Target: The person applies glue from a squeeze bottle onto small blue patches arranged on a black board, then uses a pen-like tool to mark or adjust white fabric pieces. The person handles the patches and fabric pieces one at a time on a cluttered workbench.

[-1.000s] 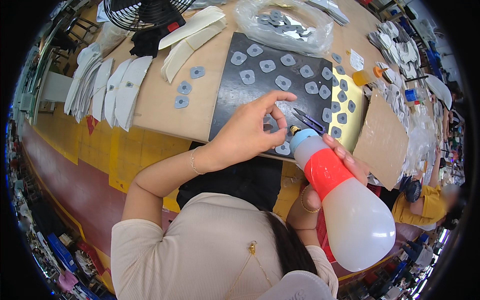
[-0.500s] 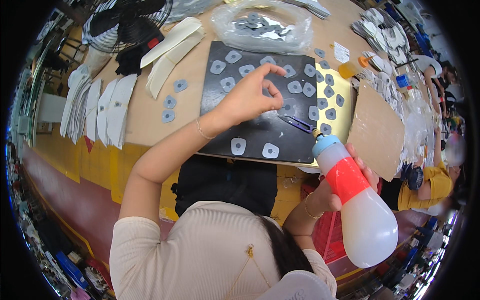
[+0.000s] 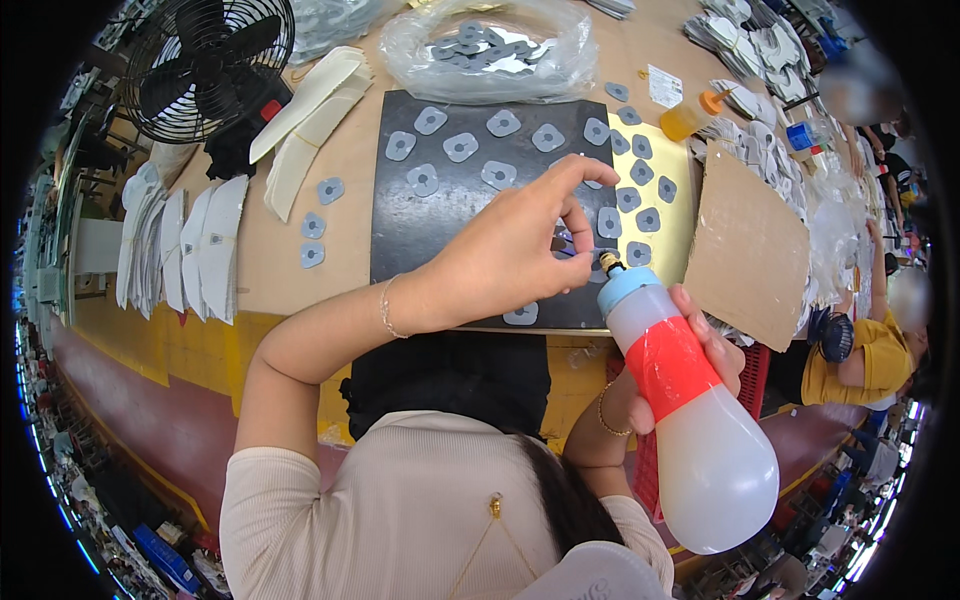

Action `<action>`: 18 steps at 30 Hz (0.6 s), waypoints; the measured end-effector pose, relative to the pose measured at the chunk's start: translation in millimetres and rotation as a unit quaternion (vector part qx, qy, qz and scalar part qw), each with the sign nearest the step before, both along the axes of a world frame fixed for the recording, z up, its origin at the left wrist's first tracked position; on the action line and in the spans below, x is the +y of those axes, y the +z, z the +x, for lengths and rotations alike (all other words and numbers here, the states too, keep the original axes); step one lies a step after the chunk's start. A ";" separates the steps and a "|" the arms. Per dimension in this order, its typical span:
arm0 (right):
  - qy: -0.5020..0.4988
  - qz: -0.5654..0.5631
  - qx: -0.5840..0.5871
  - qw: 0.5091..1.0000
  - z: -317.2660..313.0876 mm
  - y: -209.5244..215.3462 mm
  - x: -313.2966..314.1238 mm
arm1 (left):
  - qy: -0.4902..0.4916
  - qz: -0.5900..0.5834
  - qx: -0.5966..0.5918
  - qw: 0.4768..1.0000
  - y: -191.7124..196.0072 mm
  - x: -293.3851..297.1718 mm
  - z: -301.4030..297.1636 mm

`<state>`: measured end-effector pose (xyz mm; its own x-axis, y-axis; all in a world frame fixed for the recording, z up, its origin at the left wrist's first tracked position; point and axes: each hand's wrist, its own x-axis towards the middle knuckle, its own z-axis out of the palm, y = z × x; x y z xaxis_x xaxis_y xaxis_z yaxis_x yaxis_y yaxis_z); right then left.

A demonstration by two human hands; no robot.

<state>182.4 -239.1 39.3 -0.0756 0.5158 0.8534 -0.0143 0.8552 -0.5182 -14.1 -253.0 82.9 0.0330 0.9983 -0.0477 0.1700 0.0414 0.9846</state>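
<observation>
Bottle (image 3: 718, 480), white, red-banded: leans in right hand (image 3: 718, 358), with fingers clamped round band; ends, at nozzle (image 3: 609, 262), just beside thumb tip of left hand (image 3: 510, 238). Left fingers: one curled near thumb; cannot tell whether touching. Grey patches (image 3: 499, 175): lie on black board (image 3: 412, 235).

Glossy, smooth plastic bottle (image 3: 715, 480) – metal-looking nozzle (image 3: 610, 264) – matt cardboard sheet (image 3: 752, 245), crinkled plastic bag (image 3: 425, 80)

Left fingers (image 3: 575, 220) curled, right fingers (image 3: 722, 356) wrapped
</observation>
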 end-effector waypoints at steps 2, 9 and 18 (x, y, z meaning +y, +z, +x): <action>-0.025 0.010 -0.037 0.999 -2.4 2.9 2.0 | 0.000 -0.011 0.000 1.000 0.9 0.2 0.7; -0.111 0.071 -0.021 0.991 8.3 -6.4 21.3 | 0.019 -0.024 0.019 0.999 -5.8 21.9 -11.9; -0.092 0.123 -0.099 0.983 27.8 -7.7 30.4 | 0.133 0.046 0.226 0.964 -102.7 169.2 -59.4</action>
